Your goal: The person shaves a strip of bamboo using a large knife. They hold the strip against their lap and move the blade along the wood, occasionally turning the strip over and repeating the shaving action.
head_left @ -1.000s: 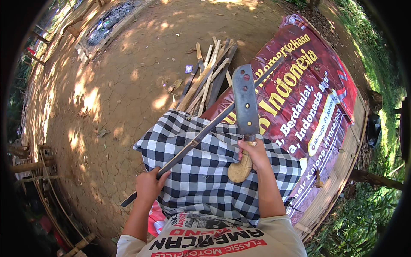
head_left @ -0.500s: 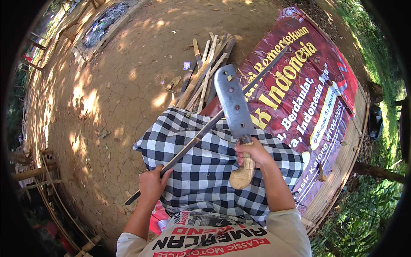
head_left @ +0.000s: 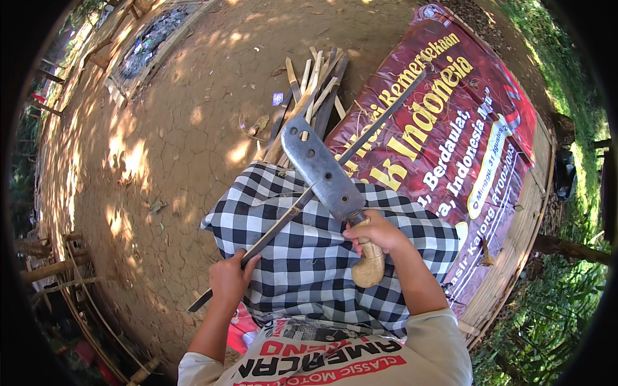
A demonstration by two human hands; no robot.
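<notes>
My left hand [head_left: 228,278] is closed around a long, thin dark bamboo strip [head_left: 273,233] near its lower end. The strip slants up and right across my lap, its far part over the banner. In my right hand [head_left: 378,233] is a cleaver [head_left: 336,186], gripped by its curved wooden handle. Its broad grey blade has several round holes and points up and left. The blade crosses in front of the strip and hides a short stretch of it; whether they touch I cannot tell. A black-and-white checked cloth [head_left: 290,267] covers my lap.
Several loose bamboo strips [head_left: 302,96] lie in a heap on the cracked earth floor [head_left: 174,167] beyond my lap. At the right, a dark red printed banner [head_left: 412,122] is spread over a bamboo slat platform [head_left: 515,257]. Ash [head_left: 154,42] lies in a bordered patch at far left.
The cleaver has tipped to the left, so its blade now lies more slanted across the strip. My left hand stays in place; the strip's far end has shifted slightly.
</notes>
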